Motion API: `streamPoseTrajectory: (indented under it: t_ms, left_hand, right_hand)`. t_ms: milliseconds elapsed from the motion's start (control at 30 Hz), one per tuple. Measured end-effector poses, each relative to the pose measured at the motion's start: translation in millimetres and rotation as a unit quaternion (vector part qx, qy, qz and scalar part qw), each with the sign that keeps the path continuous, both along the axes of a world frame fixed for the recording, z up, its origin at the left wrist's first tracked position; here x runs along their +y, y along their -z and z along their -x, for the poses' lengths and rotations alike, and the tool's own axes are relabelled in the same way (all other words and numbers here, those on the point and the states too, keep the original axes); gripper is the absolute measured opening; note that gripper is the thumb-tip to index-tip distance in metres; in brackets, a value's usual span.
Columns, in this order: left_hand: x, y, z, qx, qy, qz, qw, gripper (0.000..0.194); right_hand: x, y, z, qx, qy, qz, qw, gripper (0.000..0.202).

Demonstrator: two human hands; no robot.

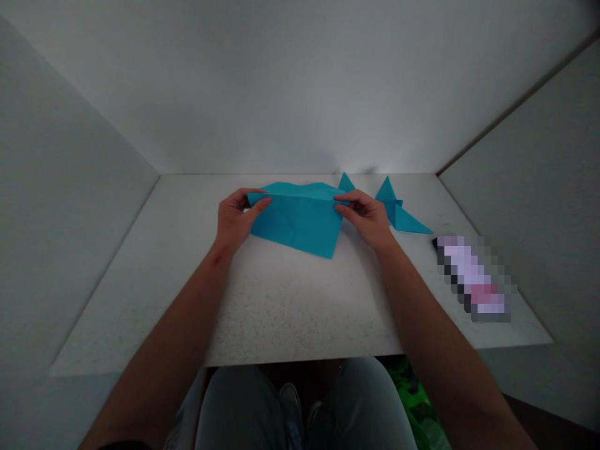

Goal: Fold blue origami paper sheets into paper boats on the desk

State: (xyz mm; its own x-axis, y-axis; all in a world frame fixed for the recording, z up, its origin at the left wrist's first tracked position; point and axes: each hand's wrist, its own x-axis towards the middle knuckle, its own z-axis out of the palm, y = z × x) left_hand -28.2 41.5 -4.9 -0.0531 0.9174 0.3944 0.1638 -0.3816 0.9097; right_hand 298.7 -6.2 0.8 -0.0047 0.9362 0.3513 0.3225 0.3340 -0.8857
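A sheet of blue paper [297,222] is held up over the table between my two hands, with a crease running across its upper part. My left hand [237,215] pinches the sheet's left end, thumb in front and fingers behind. At the right end, my right hand [365,215] grips it between thumb and fingers. The lower edge of the paper slants down to the right. Just beyond my right hand stands a folded blue paper figure [391,206] with pointed tips, partly hidden behind that hand.
A blurred-out phone-like object [471,275] lies at the right of the white table [300,312]. Pale walls [300,94] close in the back and both sides. My knees [244,406] are under the front edge, and something bright green [417,406] is below on the right.
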Motion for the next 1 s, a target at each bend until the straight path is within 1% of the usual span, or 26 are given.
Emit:
streamPoseTrajectory:
  t_ms: [33, 100, 167, 233, 300, 367, 400, 467, 533, 567, 600, 633, 667, 700, 767, 800, 833, 867, 900, 933, 1000]
  left_hand:
    - [1, -0.7, 1, 0.011, -0.02, -0.027, 0.999, 0.033]
    - [3, -2.5, 4, 0.017, -0.036, -0.081, 0.996, 0.038]
    - [1, -3.9, 3, 0.002, -0.005, -0.09, 0.996, 0.045]
    - [-3, -3.9, 0, -0.018, 0.052, -0.046, 0.997, 0.055]
    - [-8, -2.8, -6, -0.031, 0.102, 0.018, 0.994, 0.062]
    - [-11, -0.8, -10, -0.039, 0.128, 0.063, 0.989, 0.061]
    - [-11, 0.3, -10, -0.039, 0.131, 0.074, 0.988, 0.059]
    - [-10, 2.5, -10, -0.024, 0.108, 0.064, 0.992, 0.053]
    - [-8, 3.6, -7, 0.027, 0.038, 0.01, 0.999, 0.049]
    - [-7, 3.6, -5, 0.064, -0.005, -0.028, 0.998, 0.051]
    - [-7, 3.0, -5, 0.107, -0.041, -0.066, 0.991, 0.054]
    - [-8, 2.0, -4, 0.152, -0.061, -0.097, 0.982, 0.056]
    - [-10, 0.8, -5, 0.2, -0.056, -0.116, 0.971, 0.054]
    - [-12, -0.5, -6, 0.246, -0.025, -0.122, 0.961, 0.047]
    - [-18, -2.2, -10, 0.325, 0.091, -0.109, 0.935, 0.036]
    - [-22, -2.4, -13, 0.356, 0.149, -0.098, 0.917, 0.037]
    - [-25, -2.1, -15, 0.382, 0.193, -0.086, 0.899, 0.042]
    - [-27, -1.4, -17, 0.404, 0.221, -0.075, 0.885, 0.05]
    - [-29, -0.6, -19, 0.422, 0.231, -0.065, 0.874, 0.056]
    - [-31, 0.1, -20, 0.435, 0.231, -0.055, 0.868, 0.061]
    - [-32, 1.1, -21, 0.45, 0.228, -0.038, 0.863, 0.062]
  right_hand:
    - [0, -2.5, 1, -0.01, 0.025, -0.027, 0.999, 0.041]
    - [-1, -7.6, 5, -0.021, 0.07, -0.083, 0.994, 0.037]
    - [-1, -10.5, 7, -0.009, 0.094, -0.12, 0.988, 0.042]
    - [-1, -9.8, 7, 0.017, 0.106, -0.125, 0.986, 0.049]
    - [1, -6.1, 6, 0.044, 0.12, -0.103, 0.986, 0.054]
    - [3, -1.6, 4, 0.057, 0.131, -0.071, 0.987, 0.055]
    - [5, 0.3, 2, 0.058, 0.135, -0.058, 0.987, 0.054]
    - [7, 3.1, 0, 0.045, 0.131, -0.03, 0.99, 0.052]
    - [8, 3.9, -1, -0.007, 0.109, 0.008, 0.994, 0.046]
    - [8, 3.6, -1, -0.05, 0.095, 0.023, 0.994, 0.041]
    - [6, 2.8, 0, -0.099, 0.085, 0.028, 0.991, 0.038]
    - [5, 1.5, 1, -0.146, 0.081, 0.021, 0.986, 0.035]
    - [3, -0.1, 3, -0.188, 0.08, 0.006, 0.979, 0.034]
    - [0, -1.9, 6, -0.22, 0.079, -0.009, 0.972, 0.034]
    - [-4, -4.8, 11, -0.258, 0.057, -0.021, 0.964, 0.035]
    - [-5, -5.6, 14, -0.271, 0.03, -0.016, 0.962, 0.034]
    - [-7, -5.7, 16, -0.285, -0.001, -0.009, 0.958, 0.034]
    - [-8, -5.0, 18, -0.301, -0.031, -0.004, 0.953, 0.035]
    - [-9, -3.6, 20, -0.318, -0.058, -0.002, 0.946, 0.036]
    - [-10, -1.7, 22, -0.335, -0.081, -0.001, 0.939, 0.038]
    - [-10, 3.1, 23, -0.365, -0.111, 0.0, 0.924, 0.042]
